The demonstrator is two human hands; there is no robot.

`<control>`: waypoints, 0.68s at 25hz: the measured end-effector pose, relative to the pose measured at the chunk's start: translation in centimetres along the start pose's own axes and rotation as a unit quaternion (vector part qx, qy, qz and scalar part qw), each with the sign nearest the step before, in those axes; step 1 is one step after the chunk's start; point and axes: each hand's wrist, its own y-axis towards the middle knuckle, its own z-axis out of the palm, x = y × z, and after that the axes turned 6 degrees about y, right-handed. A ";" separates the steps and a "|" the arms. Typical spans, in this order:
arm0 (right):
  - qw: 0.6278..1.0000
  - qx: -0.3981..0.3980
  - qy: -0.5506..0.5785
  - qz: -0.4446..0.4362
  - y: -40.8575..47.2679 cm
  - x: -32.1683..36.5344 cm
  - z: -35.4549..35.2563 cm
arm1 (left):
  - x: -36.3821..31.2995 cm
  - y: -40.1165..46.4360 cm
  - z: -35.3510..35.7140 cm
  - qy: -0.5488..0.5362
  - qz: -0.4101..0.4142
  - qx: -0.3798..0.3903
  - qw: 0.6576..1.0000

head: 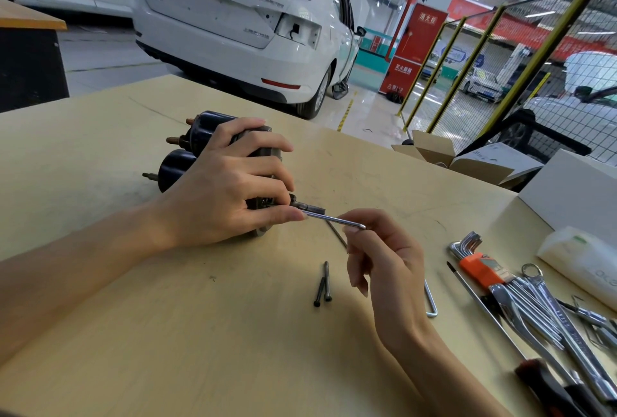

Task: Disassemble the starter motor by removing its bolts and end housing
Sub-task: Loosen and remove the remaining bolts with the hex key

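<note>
The starter motor (182,149), black with copper studs at its left end, lies on its side on the wooden table (133,333). My left hand (230,189) grips its grey end housing from above, fingers curled over it. My right hand (380,259) pinches the bent end of a silver hex key (334,220), whose long arm points left into the housing's near side. The key's tip is hidden by my left fingers. Two long dark bolts (323,284) lie loose on the table in front of the motor.
An orange-holdered hex key set (477,266), several spanners (541,316) and a screwdriver lie at the right. Another hex key (431,299) lies behind my right hand. White boxes (574,192) stand at the table's right edge. Cars and a yellow fence stand beyond.
</note>
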 end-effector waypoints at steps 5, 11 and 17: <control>1.000 -0.015 0.013 0.005 0.0 0.1 0.1 | 0.0 0.0 0.1 0.000 0.002 -0.001 1.000; 1.000 -0.017 0.016 0.017 0.1 0.1 0.3 | 0.1 0.0 0.0 -0.001 0.003 0.000 1.000; 0.999 -0.008 0.021 0.032 0.1 0.4 0.4 | 0.0 0.0 0.0 0.005 0.002 0.001 1.000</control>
